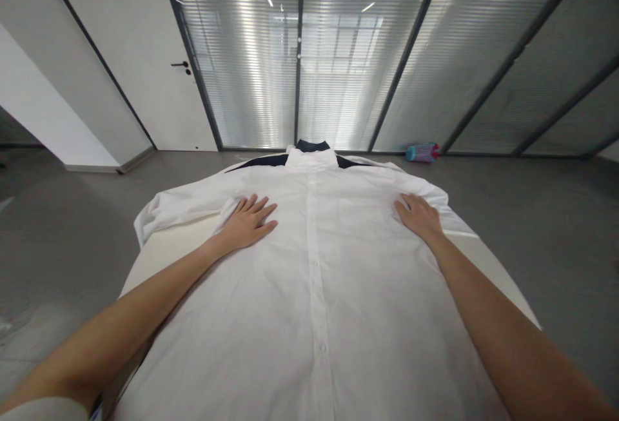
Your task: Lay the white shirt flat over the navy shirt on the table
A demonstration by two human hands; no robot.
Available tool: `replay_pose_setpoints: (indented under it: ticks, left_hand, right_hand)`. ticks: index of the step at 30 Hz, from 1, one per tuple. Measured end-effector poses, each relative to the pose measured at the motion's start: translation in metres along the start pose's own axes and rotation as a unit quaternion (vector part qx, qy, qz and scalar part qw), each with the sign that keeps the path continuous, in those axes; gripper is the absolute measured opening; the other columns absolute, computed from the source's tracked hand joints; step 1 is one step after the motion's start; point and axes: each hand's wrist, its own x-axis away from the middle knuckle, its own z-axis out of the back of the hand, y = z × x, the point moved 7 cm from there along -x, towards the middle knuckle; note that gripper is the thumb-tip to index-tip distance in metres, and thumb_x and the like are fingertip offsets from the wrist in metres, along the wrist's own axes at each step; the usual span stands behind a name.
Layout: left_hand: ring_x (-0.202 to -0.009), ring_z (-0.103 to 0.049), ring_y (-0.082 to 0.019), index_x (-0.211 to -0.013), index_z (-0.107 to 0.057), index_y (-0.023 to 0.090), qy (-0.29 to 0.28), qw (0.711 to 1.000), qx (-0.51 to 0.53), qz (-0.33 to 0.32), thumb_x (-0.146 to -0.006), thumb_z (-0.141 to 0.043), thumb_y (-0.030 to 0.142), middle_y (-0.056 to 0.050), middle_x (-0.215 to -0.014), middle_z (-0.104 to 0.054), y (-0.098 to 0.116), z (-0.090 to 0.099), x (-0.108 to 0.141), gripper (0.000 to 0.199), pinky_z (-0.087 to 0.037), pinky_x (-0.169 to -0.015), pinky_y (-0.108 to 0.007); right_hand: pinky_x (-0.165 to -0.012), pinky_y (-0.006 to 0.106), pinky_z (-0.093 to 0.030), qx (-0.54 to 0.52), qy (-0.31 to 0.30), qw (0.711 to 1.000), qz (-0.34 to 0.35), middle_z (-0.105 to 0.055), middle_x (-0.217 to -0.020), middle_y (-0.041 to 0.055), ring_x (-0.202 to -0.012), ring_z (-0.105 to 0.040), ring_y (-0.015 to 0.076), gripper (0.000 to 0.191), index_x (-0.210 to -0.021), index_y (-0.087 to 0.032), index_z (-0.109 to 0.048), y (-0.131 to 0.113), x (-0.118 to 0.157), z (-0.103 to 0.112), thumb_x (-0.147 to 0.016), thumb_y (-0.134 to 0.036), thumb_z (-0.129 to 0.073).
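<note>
A white button-up shirt (280,292) lies spread out, front side up, over a pale table (483,263). Its collar points away from me, and the button strip runs down the middle. Dark material shows inside the collar and beside both shoulders. My left hand (249,222) rests flat on the left chest near the armpit, with its fingers spread. On the opposite side, my right hand (420,215) presses on the cloth near the right armpit, its fingers slightly bent and apart. The left sleeve reaches over the table's left edge. The shirt's hem is out of view.
Beyond the table stands a glass wall with blinds (251,73) and dark frames. A white door (145,53) with a black handle is at the left. On the grey floor (72,234), a blue and pink cylindrical item (422,153) lies by the glass.
</note>
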Motion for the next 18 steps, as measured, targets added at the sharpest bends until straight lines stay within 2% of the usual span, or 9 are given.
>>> replay_pose_setpoints:
  ticks: [18]
  left_hand:
    - [-0.152,-0.025,-0.037,-0.153,-0.047,0.025,0.001,1.000,0.008,0.004,-0.100,-0.038,0.060,-0.008,-0.161,-0.039,0.0007,0.0016,0.0004,0.064,-0.019,-0.123,-0.055]
  right_hand:
    - [-0.116,0.056,-0.031,-0.008,0.011,1.000,-0.003,-0.045,-0.156,0.0138,-0.146,-0.038,0.0298,0.058,-0.144,-0.020,-0.053,0.0014,-0.0003,-0.0010,-0.100,-0.051,-0.030]
